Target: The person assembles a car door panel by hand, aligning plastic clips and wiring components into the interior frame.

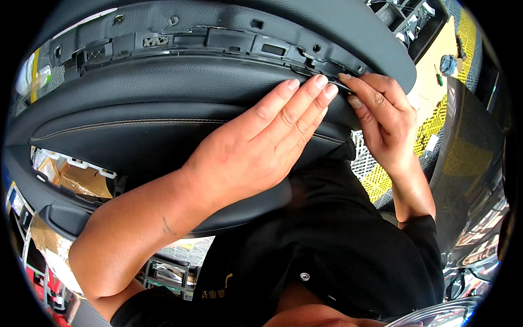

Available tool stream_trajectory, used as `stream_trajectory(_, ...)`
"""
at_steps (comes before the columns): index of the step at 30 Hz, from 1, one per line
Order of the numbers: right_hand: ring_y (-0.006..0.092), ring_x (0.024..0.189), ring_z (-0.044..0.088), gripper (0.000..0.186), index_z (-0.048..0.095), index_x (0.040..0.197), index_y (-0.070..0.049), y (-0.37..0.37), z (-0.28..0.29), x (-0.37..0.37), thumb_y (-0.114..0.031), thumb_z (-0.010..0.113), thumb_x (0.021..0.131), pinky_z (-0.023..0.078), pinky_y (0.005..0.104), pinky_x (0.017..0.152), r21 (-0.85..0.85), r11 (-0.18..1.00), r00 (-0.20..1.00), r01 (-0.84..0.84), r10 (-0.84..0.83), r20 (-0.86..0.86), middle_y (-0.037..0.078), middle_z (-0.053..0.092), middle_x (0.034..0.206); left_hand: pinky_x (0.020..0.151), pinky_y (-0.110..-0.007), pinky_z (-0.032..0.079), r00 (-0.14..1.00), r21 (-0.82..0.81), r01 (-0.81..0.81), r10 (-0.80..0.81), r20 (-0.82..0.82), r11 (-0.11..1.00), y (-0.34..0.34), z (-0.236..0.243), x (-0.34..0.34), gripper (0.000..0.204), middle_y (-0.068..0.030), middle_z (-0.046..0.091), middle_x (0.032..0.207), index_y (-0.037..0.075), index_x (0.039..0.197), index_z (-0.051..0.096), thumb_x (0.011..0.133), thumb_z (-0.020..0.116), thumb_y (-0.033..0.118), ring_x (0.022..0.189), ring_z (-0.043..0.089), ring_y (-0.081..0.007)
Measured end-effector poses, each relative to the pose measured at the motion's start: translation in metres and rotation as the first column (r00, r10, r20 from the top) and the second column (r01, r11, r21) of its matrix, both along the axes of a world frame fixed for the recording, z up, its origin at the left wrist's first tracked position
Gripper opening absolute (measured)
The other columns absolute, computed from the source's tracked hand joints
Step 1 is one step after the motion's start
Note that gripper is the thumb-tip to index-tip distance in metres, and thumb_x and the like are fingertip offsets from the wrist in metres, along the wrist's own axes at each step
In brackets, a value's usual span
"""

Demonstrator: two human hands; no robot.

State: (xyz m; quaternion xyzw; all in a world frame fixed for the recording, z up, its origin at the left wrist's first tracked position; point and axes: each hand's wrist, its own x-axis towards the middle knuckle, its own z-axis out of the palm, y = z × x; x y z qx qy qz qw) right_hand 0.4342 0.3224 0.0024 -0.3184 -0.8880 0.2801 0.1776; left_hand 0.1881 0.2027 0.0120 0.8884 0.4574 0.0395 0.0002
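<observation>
A black leather-covered car door panel [136, 83] with light stitching lies across in front of me. My left hand [259, 133] rests flat on it, fingers stretched out and close together, fingertips at the edge of a long recessed channel [234, 43]. Just to the right, my right hand [385, 117] pinches a thin dark strip [343, 87] between thumb and forefinger at the right end of that channel. Most of the strip is hidden by my fingers, so its exact kind is unclear. Square slots and clip holes show along the channel.
An opening [76, 174] in the panel's left side shows cardboard beneath. On the right are a wooden bench top [436, 71] with a green-handled tool [439, 77], a dark box [411, 24] of small parts, yellow and grey floor grating [381, 180], and a glossy dark car body panel [468, 158].
</observation>
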Motion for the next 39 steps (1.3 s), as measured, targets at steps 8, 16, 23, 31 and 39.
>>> stream_trajectory(8,0.0275,0.099,0.079,0.031,0.084,0.128,-0.006,0.006,0.002,0.000,-0.001,0.081,0.098,0.065,0.0364,0.085,-0.114,0.993,1.000,-0.019,0.019,-0.005,0.011,0.076,0.114,0.135,-0.046,0.039,1.000,0.017,-0.015,0.015,0.001,1.000,-0.002,-0.003,0.002,0.044,-0.0127,0.064,0.165,0.003,0.144,0.074,0.108,0.057,0.021,0.158,0.055,-0.0284)
stream_trajectory(16,0.0287,0.099,0.079,0.029,0.084,0.127,-0.005,0.009,0.002,0.002,-0.002,0.081,0.099,0.064,0.0369,0.084,-0.113,0.993,0.999,-0.040,0.041,0.003,0.012,0.076,0.114,0.135,-0.046,0.039,1.000,-0.011,-0.006,0.006,0.005,1.000,-0.001,-0.001,0.002,0.045,-0.0125,0.063,0.165,0.003,0.144,0.074,0.108,0.057,0.022,0.159,0.055,-0.0285)
stream_trajectory(23,0.0286,0.094,0.079,0.026,0.084,0.123,-0.005,0.019,0.007,0.001,-0.001,0.080,0.097,0.063,0.0373,0.079,-0.171,0.983,0.997,-0.073,0.077,0.019,0.013,0.078,0.111,0.134,-0.046,0.040,1.000,-0.002,0.001,0.000,0.010,1.000,-0.001,-0.003,0.002,0.046,-0.0130,0.065,0.163,0.003,0.145,0.073,0.108,0.056,0.022,0.157,0.056,-0.0295)
stream_trajectory(31,0.0285,0.095,0.081,0.030,0.085,0.125,-0.011,0.014,0.009,-0.004,-0.004,0.082,0.095,0.065,0.0373,0.080,-0.115,0.993,0.991,-0.021,0.036,0.130,0.008,0.080,0.115,0.133,-0.046,0.041,1.000,-0.009,0.027,-0.027,-0.007,1.000,0.005,0.000,0.001,0.047,-0.0155,0.066,0.161,0.001,0.145,0.073,0.106,0.057,0.022,0.154,0.059,-0.0316)
stream_trajectory(39,0.0260,0.095,0.080,0.045,0.085,0.132,-0.014,-0.003,-0.005,-0.001,-0.002,0.082,0.088,0.065,0.0366,0.081,0.198,0.980,0.997,-0.015,-0.001,0.081,0.006,0.080,0.115,0.134,-0.047,0.040,0.999,0.006,0.040,-0.040,-0.008,0.999,0.004,0.000,0.000,0.047,-0.0164,0.065,0.163,0.000,0.145,0.073,0.106,0.057,0.021,0.156,0.057,-0.0320)
